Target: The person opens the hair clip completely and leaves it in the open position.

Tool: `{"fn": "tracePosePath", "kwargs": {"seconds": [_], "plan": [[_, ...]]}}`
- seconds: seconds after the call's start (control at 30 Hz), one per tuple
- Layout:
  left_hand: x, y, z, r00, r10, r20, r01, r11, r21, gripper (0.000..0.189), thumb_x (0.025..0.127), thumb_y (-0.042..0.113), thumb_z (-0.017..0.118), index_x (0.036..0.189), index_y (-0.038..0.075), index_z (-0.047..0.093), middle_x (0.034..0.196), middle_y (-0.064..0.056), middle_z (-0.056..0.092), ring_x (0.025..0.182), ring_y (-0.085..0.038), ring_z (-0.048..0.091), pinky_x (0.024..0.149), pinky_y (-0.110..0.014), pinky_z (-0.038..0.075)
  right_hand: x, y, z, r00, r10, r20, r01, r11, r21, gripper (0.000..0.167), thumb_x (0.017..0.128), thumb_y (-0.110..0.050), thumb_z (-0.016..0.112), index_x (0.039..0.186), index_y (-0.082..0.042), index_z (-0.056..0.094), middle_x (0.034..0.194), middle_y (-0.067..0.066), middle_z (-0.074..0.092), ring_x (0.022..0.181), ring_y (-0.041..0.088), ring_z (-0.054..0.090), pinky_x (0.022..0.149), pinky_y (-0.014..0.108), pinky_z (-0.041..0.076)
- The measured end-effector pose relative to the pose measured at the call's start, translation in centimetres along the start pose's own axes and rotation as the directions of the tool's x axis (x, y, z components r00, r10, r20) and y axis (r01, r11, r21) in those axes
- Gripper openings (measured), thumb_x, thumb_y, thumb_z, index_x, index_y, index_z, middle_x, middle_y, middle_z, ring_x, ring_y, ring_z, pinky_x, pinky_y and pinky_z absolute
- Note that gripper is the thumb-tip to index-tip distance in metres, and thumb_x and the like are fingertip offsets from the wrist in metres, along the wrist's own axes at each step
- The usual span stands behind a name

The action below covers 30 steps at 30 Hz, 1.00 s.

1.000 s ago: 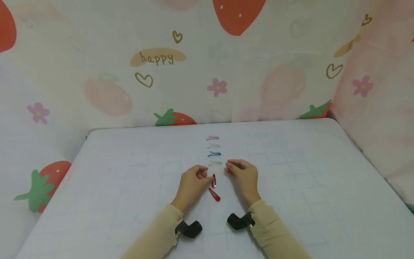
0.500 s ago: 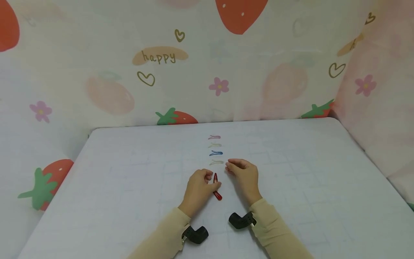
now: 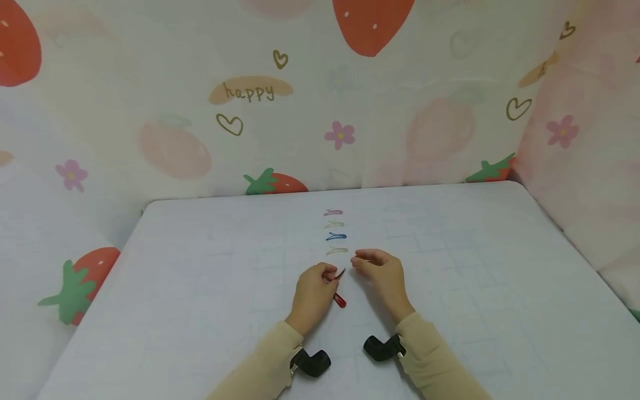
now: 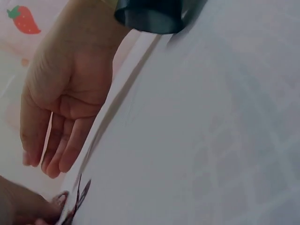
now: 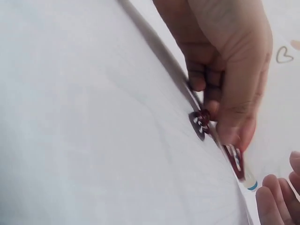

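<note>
My left hand (image 3: 312, 294) pinches a red hair clip (image 3: 341, 274) between thumb and fingers. In the right wrist view this clip (image 5: 235, 161) sticks out past the fingertips. A second red hair clip (image 3: 340, 300) lies on the table beside the left thumb, partly hidden by the hand. My right hand (image 3: 382, 278) hovers just to the right, fingers bent loosely and apart from the clip; in the left wrist view they hold nothing. Ahead, a column of snap clips with splayed arms lies on the table: pale (image 3: 337, 250), blue (image 3: 336, 236), yellowish (image 3: 334, 224) and pink (image 3: 333, 212).
A white cloth covers the table (image 3: 225, 278). Patterned fabric walls (image 3: 380, 111) stand behind it and at both sides. A black wrist camera (image 3: 312, 364) sits at the left cuff, another camera (image 3: 382, 349) at the right.
The left hand has moved right and taken hold of the upper red hair clip, which now tilts toward the right hand. The right hand has barely moved.
</note>
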State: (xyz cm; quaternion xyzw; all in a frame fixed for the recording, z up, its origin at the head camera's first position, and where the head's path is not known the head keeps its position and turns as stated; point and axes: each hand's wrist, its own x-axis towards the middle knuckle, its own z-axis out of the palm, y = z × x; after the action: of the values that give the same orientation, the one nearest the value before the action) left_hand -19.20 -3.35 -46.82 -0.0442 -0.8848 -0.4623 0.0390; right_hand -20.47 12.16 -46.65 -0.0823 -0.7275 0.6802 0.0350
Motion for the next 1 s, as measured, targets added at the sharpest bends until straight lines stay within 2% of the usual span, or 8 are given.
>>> {"fn": "tracePosePath", "kwargs": {"seconds": [0.13,0.23,0.43,0.57,0.67,0.8,0.9,1.0], "plan": [[0.1,-0.2,-0.1,0.997,-0.007,-0.076,0.000,0.995,-0.098,0.009,0.089,0.007,0.069,0.096,0.004,0.073,0.081,-0.007,0.070,0.069,-0.007,0.056,0.062,-0.019,0.045,-0.4,-0.2,0.0,1.000,0.003,0.029,-0.004,1.000,0.011,0.028,0.087,-0.011,0.075,0.110,0.004,0.072,0.098,0.014,0.076,0.078,0.006,0.070,0.074,0.018,0.055],[-0.2,-0.1,-0.3,0.990,-0.044,-0.132,0.021,0.986,-0.166,0.006,0.090,0.008,0.069,0.094,0.006,0.073,0.082,-0.006,0.070,0.071,-0.007,0.056,0.063,-0.018,0.045,-0.9,-0.2,0.0,0.999,0.016,0.041,-0.017,1.000,0.013,0.028,0.087,-0.012,0.075,0.110,0.004,0.072,0.098,0.013,0.076,0.079,0.007,0.070,0.074,0.019,0.056],[-1.3,0.6,-0.5,0.980,-0.079,-0.183,0.031,0.967,-0.253,0.008,0.092,0.014,0.070,0.099,0.011,0.073,0.090,-0.003,0.070,0.077,-0.008,0.056,0.068,-0.019,0.045,-2.0,-0.1,0.0,0.996,0.044,0.077,-0.046,0.999,0.029,0.024,0.088,-0.013,0.074,0.106,0.003,0.073,0.095,0.010,0.077,0.078,0.010,0.072,0.073,0.023,0.058],[-2.0,0.9,-0.7,0.980,-0.068,-0.185,0.016,0.962,-0.271,0.007,0.091,0.016,0.071,0.097,0.014,0.073,0.088,-0.002,0.070,0.072,-0.009,0.056,0.064,-0.019,0.044,-2.6,-0.1,0.3,0.984,0.042,0.174,-0.053,0.997,0.060,0.024,0.090,-0.011,0.072,0.105,0.008,0.072,0.094,0.013,0.077,0.077,0.011,0.072,0.075,0.027,0.060],[-2.4,0.9,-0.8,0.985,-0.062,-0.162,0.014,0.960,-0.281,0.007,0.091,0.017,0.072,0.097,0.015,0.074,0.089,-0.002,0.071,0.075,-0.009,0.059,0.063,-0.019,0.045,-3.0,-0.2,0.7,0.972,0.036,0.233,-0.054,0.996,0.073,0.026,0.092,-0.011,0.070,0.108,0.009,0.071,0.098,0.015,0.076,0.078,0.010,0.072,0.077,0.030,0.060],[-2.7,0.6,-0.8,0.990,-0.046,-0.130,0.006,0.955,-0.296,0.008,0.091,0.018,0.071,0.098,0.015,0.075,0.093,-0.002,0.074,0.082,-0.011,0.064,0.065,-0.019,0.048,-3.3,-0.3,1.0,0.972,0.026,0.233,-0.047,0.995,0.086,0.024,0.093,-0.009,0.068,0.108,0.010,0.071,0.100,0.015,0.076,0.079,0.009,0.072,0.077,0.029,0.060],[-2.8,0.4,-0.6,0.992,-0.025,-0.125,-0.015,0.951,-0.308,0.009,0.091,0.017,0.071,0.098,0.013,0.076,0.094,-0.004,0.074,0.080,-0.013,0.066,0.066,-0.019,0.049,-3.4,-0.2,1.0,0.975,0.023,0.221,-0.049,0.992,0.113,0.022,0.094,-0.006,0.066,0.107,0.012,0.069,0.099,0.017,0.075,0.081,0.011,0.074,0.077,0.029,0.060],[-2.8,0.2,-0.4,0.992,-0.008,-0.128,-0.033,0.948,-0.317,0.011,0.091,0.017,0.072,0.099,0.012,0.076,0.095,-0.005,0.073,0.078,-0.011,0.065,0.068,-0.019,0.050,-3.4,-0.1,1.0,0.976,0.020,0.217,-0.051,0.989,0.137,0.022,0.095,-0.004,0.063,0.107,0.013,0.068,0.100,0.018,0.075,0.083,0.015,0.075,0.076,0.031,0.060]]}}
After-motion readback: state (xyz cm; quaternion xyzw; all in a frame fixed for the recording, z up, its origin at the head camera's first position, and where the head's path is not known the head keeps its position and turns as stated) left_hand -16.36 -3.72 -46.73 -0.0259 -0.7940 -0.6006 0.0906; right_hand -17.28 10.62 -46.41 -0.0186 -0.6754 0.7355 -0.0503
